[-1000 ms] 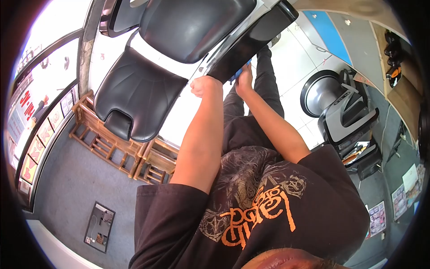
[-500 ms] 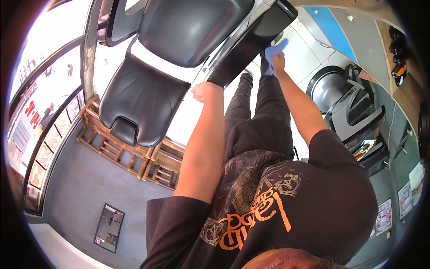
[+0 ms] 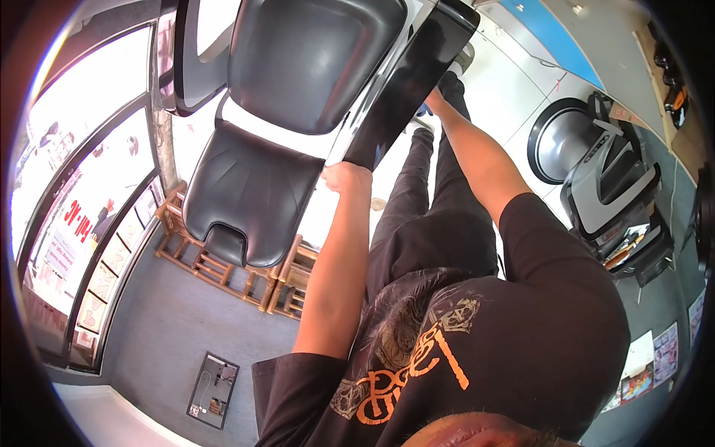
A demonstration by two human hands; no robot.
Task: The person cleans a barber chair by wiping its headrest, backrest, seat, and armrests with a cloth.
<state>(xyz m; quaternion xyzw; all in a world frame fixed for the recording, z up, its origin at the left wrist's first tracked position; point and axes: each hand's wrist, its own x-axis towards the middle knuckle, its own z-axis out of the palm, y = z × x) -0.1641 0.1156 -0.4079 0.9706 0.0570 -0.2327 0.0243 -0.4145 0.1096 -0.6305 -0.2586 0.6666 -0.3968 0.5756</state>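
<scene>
A black salon chair with a padded backrest (image 3: 316, 63) and seat-like lower cushion (image 3: 249, 190) fills the upper left. My left hand (image 3: 348, 177) is closed at the near end of its glossy black armrest (image 3: 410, 82); its fingertips are partly hidden. Beyond the armrest's outer side, my right hand (image 3: 433, 101) reaches down with closed fingers. A bit of blue cloth (image 3: 422, 111) shows beside it, most of it hidden behind the armrest.
Another chair with a round metal base (image 3: 562, 141) stands to the right, close to a tray of tools (image 3: 625, 249). A bamboo bench (image 3: 216, 268) runs behind the salon chair. Glass windows (image 3: 89, 171) line the left, and a framed mirror (image 3: 213, 390) hangs lower down.
My right hand has moved left with the blue cloth, from above my leg to the armrest's outer side. My left hand stays at the armrest's end. The whole view has shifted slightly.
</scene>
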